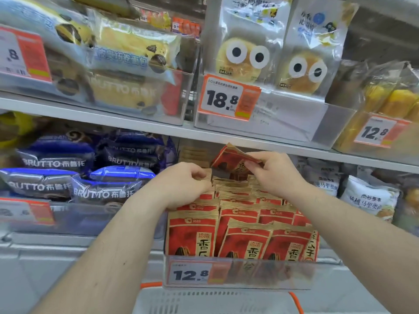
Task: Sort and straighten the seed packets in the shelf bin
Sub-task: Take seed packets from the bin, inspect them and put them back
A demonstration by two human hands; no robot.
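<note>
Shop shelf, lower tier. A clear bin point(238, 274) at the shelf front holds rows of red-and-gold seed packets point(244, 223), standing on edge, price tag reading 12.8 on its front wall.

Right hand point(275, 172): fingers and thumb pinch one packet point(229, 158) by its top edge, raised clear above the back rows and tilted, corner pointing up toward the shelf above.

Left hand point(181, 184): fingers curled over the gold top edge of a back-row packet point(205, 174), apparently holding the row back to keep a gap open. How firm the grip is I cannot tell; the fingertips are hidden behind the hand.

Front rows stand fairly square, faces forward. One packet at the front right point(311, 245) sits turned sideways against the bin wall. The middle rows lean and overlap unevenly.

Judgement: the step in hand looks like resetting the raised packet into the back row. To do it well:
- turn it face forward and upright before lowering;
- slide it down into the gap the left hand holds, bottom edge first, so neighbours are not crumpled;
- let go with the left only once it is seated, then press the row tops level.

The sideways packet at the right likely wants turning afterwards.

Bread bags fill the neighbouring bins.
</note>
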